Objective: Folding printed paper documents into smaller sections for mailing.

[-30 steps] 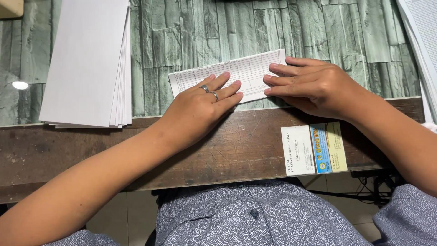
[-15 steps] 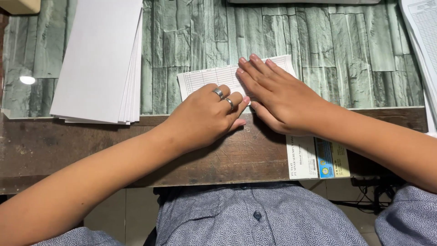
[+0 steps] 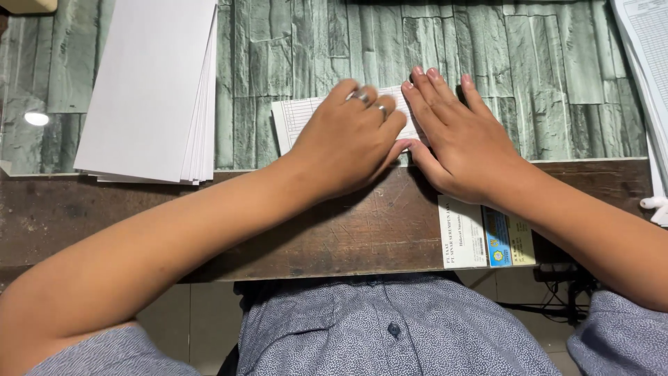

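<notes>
A person sits at a wooden desk (image 3: 348, 237), seen from above, with both hands pressed on a small ruled form (image 3: 296, 118). The form lies on the green stone-patterned desk cover (image 3: 292, 42), close to its near edge, and is mostly hidden under the hands; only its left end shows, just left of the left fingers.

The left hand (image 3: 351, 143) lies palm down with fingers bent, two rings on them, pinning the form rather than gripping it. The right hand (image 3: 459, 143) lies flat just beside it, fingers (image 3: 428, 94) spread and straight, tips reaching past the form's far edge. The thumbs nearly touch. Neither hand closes around anything.

The step in hand looks like pressing or creasing the folded form flat. A next move would likely call for steady downward pressure along the fold while the left hand keeps the paper from sliding.

Well left of the left fingers sits a stack of blank white sheets (image 3: 146, 90), long and narrow, fanned slightly at its right edge. Far right of the right fingers, more printed sheets (image 3: 647, 63) run along the frame edge. Below the right wrist, stuck to the desk's front, are three upright rectangular labels (image 3: 487, 233): one white, one blue with a round yellow emblem, one pale yellow.
</notes>
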